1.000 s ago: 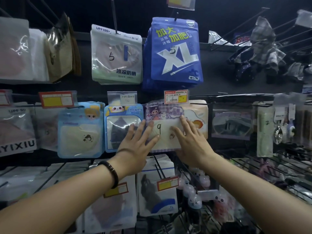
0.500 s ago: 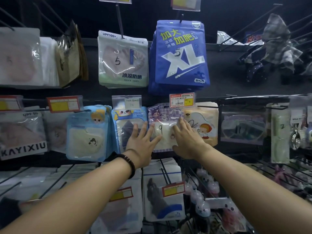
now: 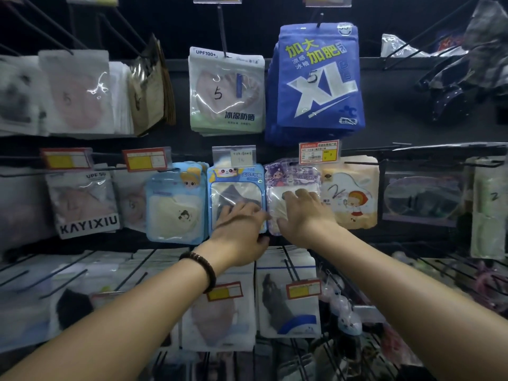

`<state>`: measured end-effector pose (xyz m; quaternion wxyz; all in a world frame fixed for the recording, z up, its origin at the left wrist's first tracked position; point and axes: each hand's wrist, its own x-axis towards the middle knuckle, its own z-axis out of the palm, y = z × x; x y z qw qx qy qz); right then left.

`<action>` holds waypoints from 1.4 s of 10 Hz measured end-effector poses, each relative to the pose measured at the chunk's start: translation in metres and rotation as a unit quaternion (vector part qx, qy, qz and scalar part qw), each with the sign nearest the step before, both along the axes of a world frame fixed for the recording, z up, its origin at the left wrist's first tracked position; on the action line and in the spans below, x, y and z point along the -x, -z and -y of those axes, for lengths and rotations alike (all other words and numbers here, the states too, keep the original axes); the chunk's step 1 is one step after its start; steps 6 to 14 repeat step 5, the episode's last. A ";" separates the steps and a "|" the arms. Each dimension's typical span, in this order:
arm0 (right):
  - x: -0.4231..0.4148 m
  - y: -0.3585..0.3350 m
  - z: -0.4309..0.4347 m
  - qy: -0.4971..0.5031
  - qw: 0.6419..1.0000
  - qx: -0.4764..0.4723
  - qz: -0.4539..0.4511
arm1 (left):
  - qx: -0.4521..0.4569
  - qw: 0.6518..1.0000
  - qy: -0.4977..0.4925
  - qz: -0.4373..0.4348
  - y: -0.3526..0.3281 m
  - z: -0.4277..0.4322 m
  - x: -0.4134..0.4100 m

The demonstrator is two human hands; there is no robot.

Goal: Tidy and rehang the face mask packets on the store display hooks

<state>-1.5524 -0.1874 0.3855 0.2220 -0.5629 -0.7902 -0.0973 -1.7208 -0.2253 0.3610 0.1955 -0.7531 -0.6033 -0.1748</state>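
Hands [image 3: 242, 229] [image 3: 305, 213] on hanging packets | blue packet [image 3: 236, 188]: dark mask

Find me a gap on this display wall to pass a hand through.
Best gap: the dark panel right of the blue XL packet, below the plastic-wrapped goods. Bare hooks top left. Crowded: the middle row, where the left hand and right hand press packets edge to edge.
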 end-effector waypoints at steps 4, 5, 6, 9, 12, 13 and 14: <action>0.071 0.022 0.080 -0.052 0.998 0.022 0.034 | 0.063 0.995 -0.018 0.069 0.001 0.074 0.091; 0.083 0.016 0.096 -0.073 0.997 0.000 0.008 | 0.070 0.982 -0.007 0.173 -0.003 0.084 0.109; 0.083 0.016 0.096 -0.073 0.997 0.000 0.008 | 0.070 0.982 -0.007 0.173 -0.003 0.084 0.109; 0.083 0.016 0.096 -0.073 0.997 0.000 0.008 | 0.070 0.982 -0.007 0.173 -0.003 0.084 0.109; 0.083 0.016 0.096 -0.073 0.997 0.000 0.008 | 0.070 0.982 -0.007 0.173 -0.003 0.084 0.109; 0.083 0.016 0.096 -0.073 0.997 0.000 0.008 | 0.070 0.982 -0.007 0.173 -0.003 0.084 0.109; 0.083 0.016 0.096 -0.073 0.997 0.000 0.008 | 0.070 0.982 -0.007 0.173 -0.003 0.084 0.109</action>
